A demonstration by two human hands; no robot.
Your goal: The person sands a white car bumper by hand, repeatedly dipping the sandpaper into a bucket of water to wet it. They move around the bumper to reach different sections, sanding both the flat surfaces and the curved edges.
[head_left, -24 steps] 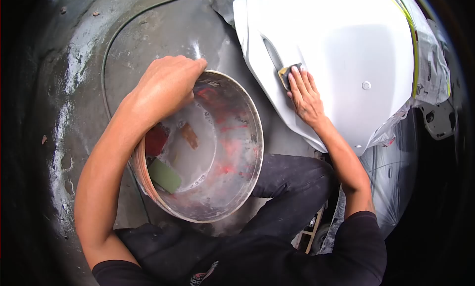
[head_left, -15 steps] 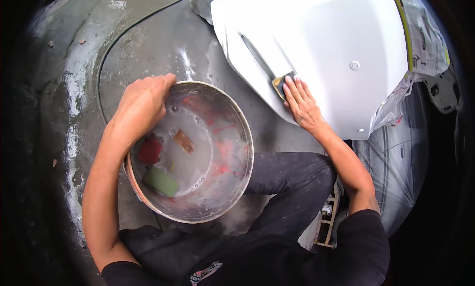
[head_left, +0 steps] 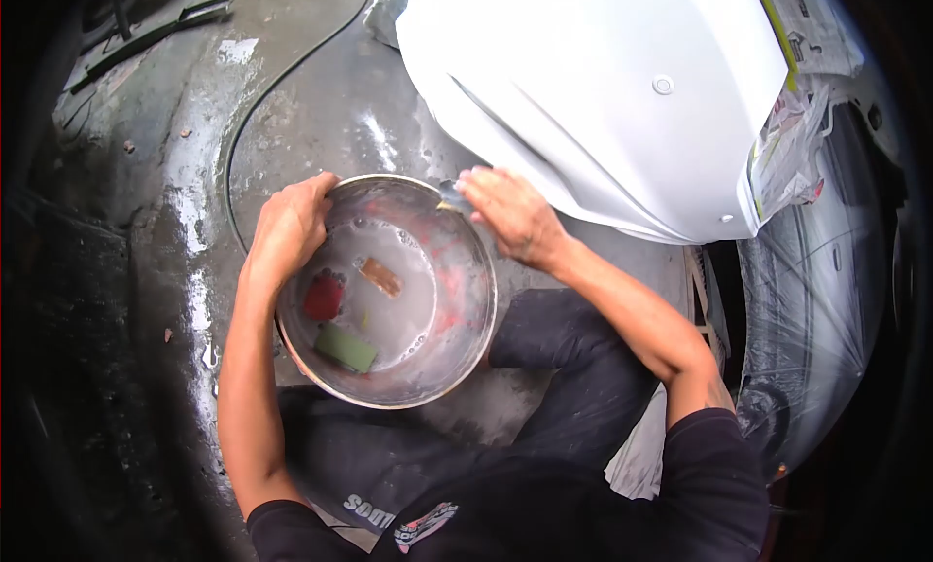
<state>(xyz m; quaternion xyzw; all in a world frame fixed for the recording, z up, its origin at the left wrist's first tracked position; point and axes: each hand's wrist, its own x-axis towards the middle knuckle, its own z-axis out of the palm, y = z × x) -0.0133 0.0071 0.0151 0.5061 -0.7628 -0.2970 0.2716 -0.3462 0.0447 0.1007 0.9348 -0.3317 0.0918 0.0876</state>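
Observation:
My left hand [head_left: 292, 222] grips the far left rim of a round metal basin [head_left: 465, 363] that stands on the wet floor. Murky water in it holds a red block [head_left: 324, 296], a brown block [head_left: 381, 277] and a green block [head_left: 346, 348]. My right hand [head_left: 510, 212] hovers over the basin's far right rim, closed on a small sanding pad [head_left: 452, 198] whose edge pokes out past the fingers. A white car body panel [head_left: 593, 86] lies just beyond that hand.
A thin hose [head_left: 255, 105] curves across the wet concrete floor [head_left: 175, 270] behind the basin. Masking paper and clear plastic sheeting [head_left: 807, 270] cover the parts to the right of the panel. My dark trousers [head_left: 573, 358] sit close below the basin.
My right hand left the white panel and carried the pad down to the basin's rim. The left hand kept its hold on the rim. The view shifted, so the panel sits higher.

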